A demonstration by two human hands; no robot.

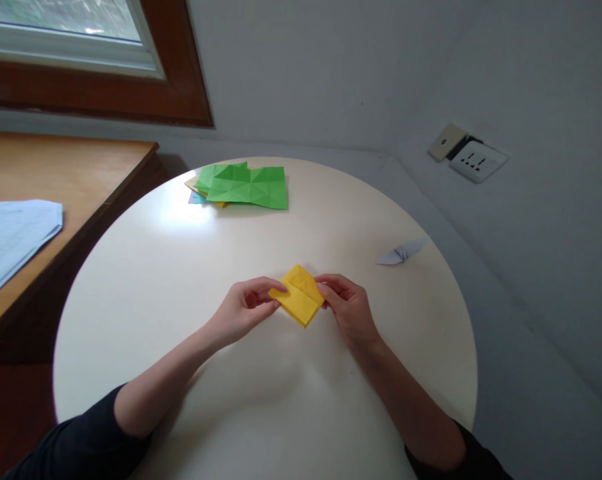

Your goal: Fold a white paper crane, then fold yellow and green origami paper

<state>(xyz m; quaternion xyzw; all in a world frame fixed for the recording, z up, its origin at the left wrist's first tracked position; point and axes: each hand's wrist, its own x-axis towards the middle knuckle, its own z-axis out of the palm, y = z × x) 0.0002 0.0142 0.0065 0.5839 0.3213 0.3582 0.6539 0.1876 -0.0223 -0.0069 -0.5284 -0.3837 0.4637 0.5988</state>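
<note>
At a round white table [145, 287], both hands [238, 307] pinch folded yellow paper [301, 297] between them

A brown-framed window [75, 50] pierced the pale grey wall [301, 73] near a tan wooden desk [65, 163]; a round white table [131, 293] gleamed.

Left forearm [163, 377] slants up and rightward, right forearm [411, 393] up and leftward, both bare, converging ahead of body. Left hand [248, 303] points fingertips rightward in pinch grip. Right hand [348, 303] mirrors it, fingertips leftward, thumb laid below index finger, pinching too. Hands about level, facing each other, near but not touching.
</note>
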